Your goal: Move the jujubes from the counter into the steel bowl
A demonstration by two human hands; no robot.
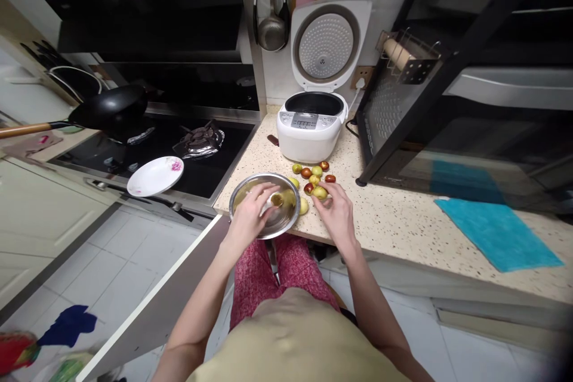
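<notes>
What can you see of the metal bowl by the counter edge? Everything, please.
The metal bowl is round, shallow and shiny, steel by its look, sitting upright at the front edge of the speckled counter, beside the stove. The left hand reaches over its near rim and holds a small fruit inside it. More small fruits lie against its right rim. What else it contains cannot be told.

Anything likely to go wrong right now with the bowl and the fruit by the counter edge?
The metal bowl sits at the counter edge; the left hand working in it could tip it off. The loose fruits beside the right hand are round and may roll away.
</notes>
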